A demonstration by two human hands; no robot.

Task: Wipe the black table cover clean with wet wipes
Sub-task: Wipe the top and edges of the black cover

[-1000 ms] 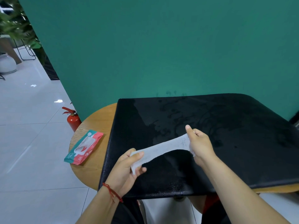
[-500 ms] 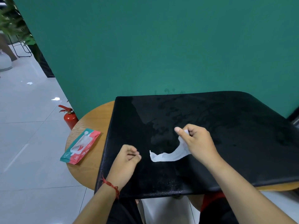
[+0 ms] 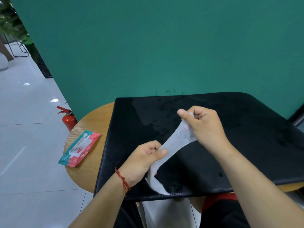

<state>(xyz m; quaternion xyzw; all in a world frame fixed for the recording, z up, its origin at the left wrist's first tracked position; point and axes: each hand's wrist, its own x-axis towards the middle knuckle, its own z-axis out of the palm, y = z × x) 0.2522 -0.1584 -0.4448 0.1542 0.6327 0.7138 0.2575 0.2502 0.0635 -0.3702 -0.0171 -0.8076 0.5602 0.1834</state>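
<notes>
Stretching the wipe [image 3: 176, 142] over the near half of the cover [image 3: 246, 145], left hand [image 3: 143, 160] and right hand [image 3: 205, 127] each pinch an end, fingers [image 3: 199, 115] curled tight. Specks soil it; advise folding a clean face outward before pressing down.

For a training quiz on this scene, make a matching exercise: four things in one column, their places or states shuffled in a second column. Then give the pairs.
1. wet wipe
2. wipes pack
3. fire extinguisher
4. black table cover

A. stands on the floor
B. spread over the wooden table, with wet marks
C. pinched between left hand and right hand
D. lies flat on the table's bare wood

Pairs: 1-C, 2-D, 3-A, 4-B
</notes>
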